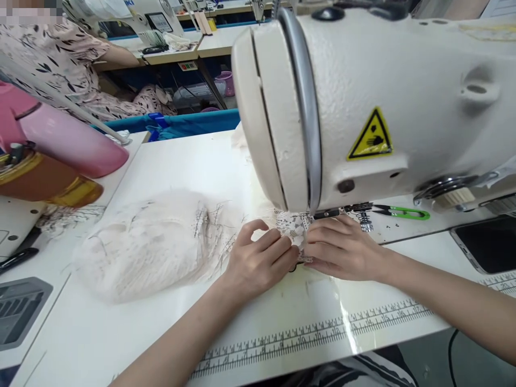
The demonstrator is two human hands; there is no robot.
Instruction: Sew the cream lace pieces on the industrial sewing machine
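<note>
Under the head of a white sewing machine [374,97] lies a piece of pale lace [293,226]. My left hand [262,258] has its fingers curled and pinched on the lace's left side. My right hand [346,247] lies on the lace's right side by the presser foot, fingers stretched out and close together. The needle area is mostly hidden by the machine head and my fingers. To the left, a heap of sheer pale fabric [149,247] with loose dark threads rests on the white table [250,322].
Green thread snips [403,212] lie behind my right hand, with a phone [484,244] at the right. A ruler strip [298,341] runs along the front edge. A pink bottle [76,134] and an amber container [48,177] stand left. Another person [52,64] sits beyond.
</note>
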